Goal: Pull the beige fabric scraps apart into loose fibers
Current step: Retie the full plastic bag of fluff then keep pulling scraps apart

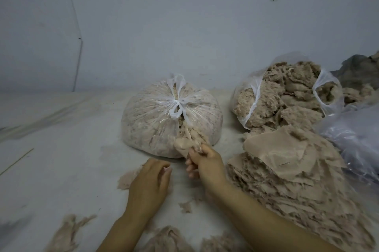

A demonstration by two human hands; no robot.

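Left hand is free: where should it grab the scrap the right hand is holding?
Probably the scrap's wide, bunched end just above the right hand, coming from the left. The left hand lies that side, and the tied bag blocks the back.

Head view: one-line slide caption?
Right hand grips a beige scrap at the tied bag; left hand rests open nearby.

Fabric scraps (287,161): beige w/ pinkish tint, plain, no print. Loose fibers (67,233) same beige, paler at frayed edges. Tied bag (155,112): clear plastic w/ white handles, beige showing thru. Open bag (254,95): clear, white handles, darker tan-beige inside. Floor (61,128) & wall (184,26): pale grey-white. Far-right bag (356,134): bluish clear.
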